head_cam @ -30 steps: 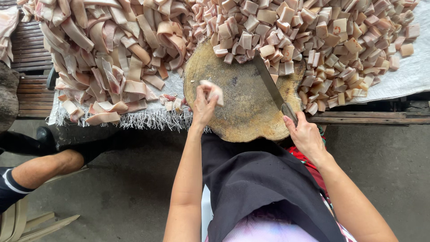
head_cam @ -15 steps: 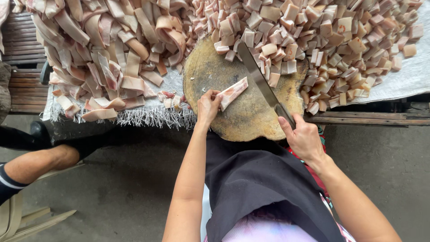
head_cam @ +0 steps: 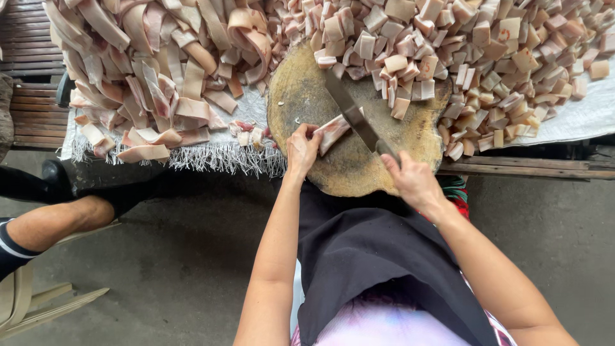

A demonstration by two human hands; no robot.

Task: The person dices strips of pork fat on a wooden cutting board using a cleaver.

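Note:
A round wooden chopping block (head_cam: pixel 359 173) lies in front of me. My left hand (head_cam: pixel 301 148) pins a pale pink strip of pork skin (head_cam: pixel 333 131) flat on the block. My right hand (head_cam: pixel 413 182) grips the handle of a cleaver (head_cam: pixel 349 112). Its long blade lies diagonally across the right end of the strip. A heap of long uncut strips (head_cam: pixel 166 77) lies to the left of the block. Several small cut squares (head_cam: pixel 474 57) are piled behind and to the right of it.
The meat rests on a white woven sheet (head_cam: pixel 589 118) with a frayed edge, over wooden slats (head_cam: pixel 32 109). Another person's leg (head_cam: pixel 57 221) reaches in at the left above a grey concrete floor (head_cam: pixel 173 275). A dark apron (head_cam: pixel 378 256) covers my lap.
My left hand has brought a strip from the block's left edge to its middle and laid it flat. The cleaver has swung left and now lies across the strip.

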